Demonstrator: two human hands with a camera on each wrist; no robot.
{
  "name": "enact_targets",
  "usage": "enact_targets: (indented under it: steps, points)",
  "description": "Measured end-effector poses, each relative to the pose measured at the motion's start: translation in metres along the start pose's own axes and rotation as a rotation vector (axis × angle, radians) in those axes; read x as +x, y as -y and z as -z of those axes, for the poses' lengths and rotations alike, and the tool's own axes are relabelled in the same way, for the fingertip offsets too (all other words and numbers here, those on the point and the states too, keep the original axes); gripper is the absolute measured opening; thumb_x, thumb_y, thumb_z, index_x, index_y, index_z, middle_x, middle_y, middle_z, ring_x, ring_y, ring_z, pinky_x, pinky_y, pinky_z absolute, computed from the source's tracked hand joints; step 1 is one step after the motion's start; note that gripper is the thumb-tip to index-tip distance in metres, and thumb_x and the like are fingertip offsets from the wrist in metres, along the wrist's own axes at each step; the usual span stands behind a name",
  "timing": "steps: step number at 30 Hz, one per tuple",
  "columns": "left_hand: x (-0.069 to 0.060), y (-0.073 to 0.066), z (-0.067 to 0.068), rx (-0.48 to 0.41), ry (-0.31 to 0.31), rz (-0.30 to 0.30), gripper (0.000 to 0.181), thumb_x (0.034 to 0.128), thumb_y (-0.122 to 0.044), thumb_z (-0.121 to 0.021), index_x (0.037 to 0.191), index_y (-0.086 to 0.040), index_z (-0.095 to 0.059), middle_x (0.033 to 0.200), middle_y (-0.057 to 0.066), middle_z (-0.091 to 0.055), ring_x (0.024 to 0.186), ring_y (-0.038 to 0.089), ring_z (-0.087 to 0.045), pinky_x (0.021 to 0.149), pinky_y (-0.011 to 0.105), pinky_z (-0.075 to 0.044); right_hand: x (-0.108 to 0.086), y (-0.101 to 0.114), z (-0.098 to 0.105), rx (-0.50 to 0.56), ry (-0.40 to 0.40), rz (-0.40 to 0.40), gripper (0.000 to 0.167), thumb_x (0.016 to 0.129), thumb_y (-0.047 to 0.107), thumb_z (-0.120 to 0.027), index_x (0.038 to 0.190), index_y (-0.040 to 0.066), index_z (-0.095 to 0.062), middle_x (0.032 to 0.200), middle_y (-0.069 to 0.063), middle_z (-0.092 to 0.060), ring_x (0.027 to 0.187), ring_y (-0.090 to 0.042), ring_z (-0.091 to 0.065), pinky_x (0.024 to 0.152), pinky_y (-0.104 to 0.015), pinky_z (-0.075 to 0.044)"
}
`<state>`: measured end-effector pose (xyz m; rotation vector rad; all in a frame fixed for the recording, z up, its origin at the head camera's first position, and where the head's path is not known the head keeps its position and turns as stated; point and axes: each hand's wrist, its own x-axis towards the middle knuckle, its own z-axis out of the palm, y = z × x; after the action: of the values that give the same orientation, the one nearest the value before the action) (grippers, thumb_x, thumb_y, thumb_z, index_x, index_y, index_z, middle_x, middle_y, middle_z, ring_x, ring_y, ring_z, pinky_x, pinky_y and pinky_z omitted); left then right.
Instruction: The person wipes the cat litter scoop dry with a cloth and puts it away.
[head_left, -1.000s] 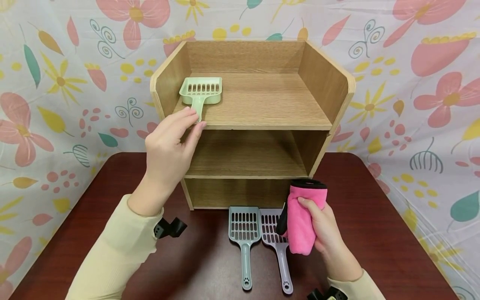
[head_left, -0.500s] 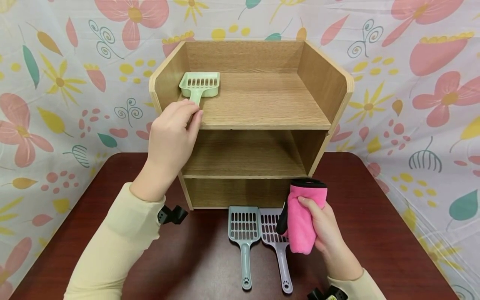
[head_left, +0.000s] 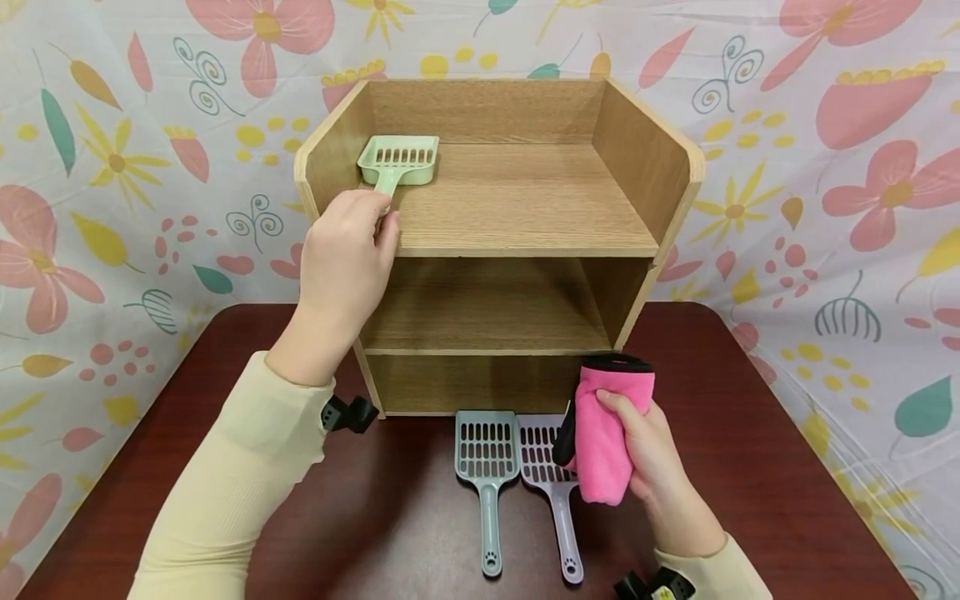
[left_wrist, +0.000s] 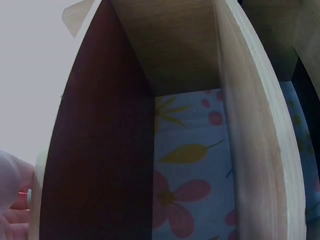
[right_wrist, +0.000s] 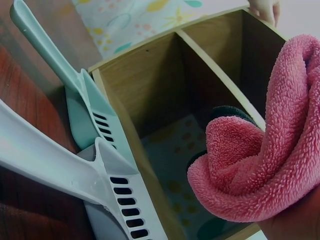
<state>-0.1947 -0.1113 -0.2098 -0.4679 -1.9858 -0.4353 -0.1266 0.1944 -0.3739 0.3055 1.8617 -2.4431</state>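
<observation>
Handle point(head_left: 386, 183) pinched by the left hand point(head_left: 345, 250), the green scoop point(head_left: 396, 170) sits on the top shelf point(head_left: 517, 196) in the head view, probably held there for easy steering. The right hand point(head_left: 651, 454) grips a pink cloth point(head_left: 604, 442); the teal scoop point(head_left: 488, 496) and lavender scoop point(head_left: 561, 504) lie handles toward the person, likely for reach. The left wrist view shows no scoop. The right wrist view shows the pink cloth folded over, perhaps for a fuller grip.

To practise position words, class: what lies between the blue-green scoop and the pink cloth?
In the head view, the lilac scoop lies between the blue-green scoop and the pink cloth, which partly hides it.
</observation>
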Motion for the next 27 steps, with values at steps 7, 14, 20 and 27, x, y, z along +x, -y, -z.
enact_targets:
  steps: [7, 14, 20, 27]
  points:
    - [-0.009, -0.002, 0.006, -0.028, -0.071, -0.006, 0.016, 0.0875, -0.007, -0.06, 0.095, 0.006, -0.066, 0.096, 0.02, -0.066, 0.094, 0.031, -0.062, 0.083, 0.041, -0.052, 0.001, 0.003, 0.001, -0.032, 0.006, -0.003, 0.026, 0.095, 0.027, -0.055, 0.113, 0.013, -0.043, 0.082, 0.007, -0.064, 0.073, -0.009, -0.065, 0.067, -0.026, -0.055]
    - [-0.032, -0.004, 0.01, -0.076, -0.207, -0.079, 0.019, 0.0843, -0.01, -0.063, 0.096, 0.004, -0.068, 0.093, 0.018, -0.068, 0.089, 0.033, -0.064, 0.081, 0.043, -0.053, 0.0, 0.003, 0.003, -0.019, 0.021, 0.006, 0.023, 0.097, 0.026, -0.052, 0.114, 0.015, -0.042, 0.079, 0.006, -0.065, 0.069, -0.011, -0.067, 0.064, -0.028, -0.055]
    - [-0.054, -0.003, 0.011, -0.099, -0.245, -0.098, 0.022, 0.0861, -0.014, -0.06, 0.099, 0.002, -0.069, 0.089, 0.017, -0.069, 0.081, 0.033, -0.064, 0.075, 0.044, -0.053, 0.0, 0.003, 0.003, -0.03, 0.036, -0.005, 0.024, 0.096, 0.028, -0.053, 0.112, 0.014, -0.044, 0.079, 0.005, -0.065, 0.069, -0.012, -0.067, 0.063, -0.029, -0.055]
    - [-0.077, 0.002, 0.007, -0.092, -0.142, -0.075, 0.026, 0.0855, -0.016, -0.06, 0.101, 0.003, -0.069, 0.086, 0.018, -0.07, 0.077, 0.034, -0.065, 0.068, 0.045, -0.054, -0.001, 0.003, 0.004, -0.048, 0.02, -0.005, 0.023, 0.096, 0.027, -0.054, 0.113, 0.014, -0.045, 0.081, 0.006, -0.065, 0.071, -0.011, -0.065, 0.065, -0.028, -0.055]
